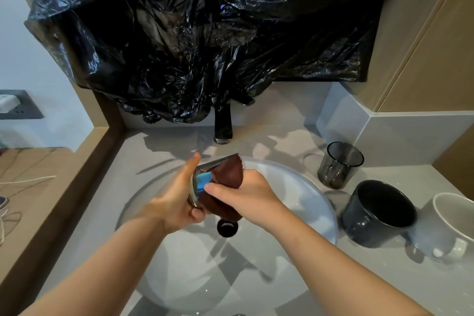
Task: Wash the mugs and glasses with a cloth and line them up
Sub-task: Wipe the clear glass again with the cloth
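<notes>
Two bare forearms (pixel 102 264) reach in from the bottom edge and meet over the middle of the white sink (pixel 192 277). The left hand (pixel 177 202) grips a clear glass (pixel 201 182), fingers curled round its lower end, thumb stretched up along the side. The glass lies tilted, held in the air above the drain (pixel 227 228), with a blue sheen on its wall. The right hand (pixel 246 195) clutches a dark brown cloth (pixel 228 174) and presses it against the glass, thumb flat on the fabric. The cloth covers the right part of the glass, and I can't tell whether it goes inside the mouth. A fold of it hangs down towards the drain.

Over on the right, on the grey counter (pixel 384 277), three pieces stand upright in a line running towards the camera: a smoky tumbler (pixel 339 165) farthest back, a dark mug (pixel 379 213) just beside it, and a white mug (pixel 451 226) at the frame's edge, its handle facing forward.

Behind the hands stands the dark tap (pixel 223 123). Its top is hidden under a crumpled black plastic sheet (pixel 192 33) that fills the wall above. Far left, a socket (pixel 18 105) sits on the wall, and pale cords (pixel 25 179) trail over a wooden surface.
</notes>
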The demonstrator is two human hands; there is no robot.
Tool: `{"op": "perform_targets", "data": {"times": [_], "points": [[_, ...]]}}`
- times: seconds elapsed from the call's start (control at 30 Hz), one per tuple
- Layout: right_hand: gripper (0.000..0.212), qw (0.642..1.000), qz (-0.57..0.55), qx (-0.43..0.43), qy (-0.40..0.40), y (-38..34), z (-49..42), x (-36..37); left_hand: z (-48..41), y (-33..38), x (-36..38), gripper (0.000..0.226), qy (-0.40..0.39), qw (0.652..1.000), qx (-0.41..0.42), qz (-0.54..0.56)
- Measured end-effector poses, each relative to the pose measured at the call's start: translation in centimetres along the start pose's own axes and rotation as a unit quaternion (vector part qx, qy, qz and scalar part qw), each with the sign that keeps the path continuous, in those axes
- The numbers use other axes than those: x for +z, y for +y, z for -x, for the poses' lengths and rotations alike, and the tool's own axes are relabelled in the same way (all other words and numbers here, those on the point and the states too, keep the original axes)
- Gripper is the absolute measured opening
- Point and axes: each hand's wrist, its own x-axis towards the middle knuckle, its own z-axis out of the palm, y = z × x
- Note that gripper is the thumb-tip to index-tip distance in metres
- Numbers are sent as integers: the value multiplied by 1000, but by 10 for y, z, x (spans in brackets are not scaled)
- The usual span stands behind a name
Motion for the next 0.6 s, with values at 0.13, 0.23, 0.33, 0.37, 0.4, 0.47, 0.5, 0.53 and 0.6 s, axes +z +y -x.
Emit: {"op": "perform_targets", "data": {"times": [0.13, 0.23, 0.33, 0.37, 0.4, 0.47, 0.5, 0.53, 0.6], "points": [[34, 994, 73, -14, 78, -9, 2, 0, -4, -1, 4, 50, 12, 1000, -4, 27], [35, 994, 38, -33, 93, -5, 4, -1, -2, 2, 3, 47, 15, 999, -16, 26], [31, 995, -12, -87, 53, -3, 7, -1, -1, 5, 1, 46, 17, 998, -24, 51], [33, 994, -16, -94, 45, -1, 6, -2, 0, 6, 0, 48, 13, 998, -28, 55], [36, 994, -37, -97, 44, 0, 5, -4, 0, 7, -1, 50, 11, 998, -31, 55], [40, 989, -100, -91, 61, 0, 4, -7, 2, 9, -2, 54, 14, 998, -34, 58], [40, 989, -94, -93, 66, -1, 5, -10, 2, 10, -1, 56, 18, 997, -33, 62], [40, 992, -44, -104, 62, -2, 7, -12, 2, 10, -2, 57, 21, 997, -33, 68], [47, 981, 134, -139, 18, 0, 10, -17, 3, 11, -3, 57, 17, 996, -34, 83]]}}
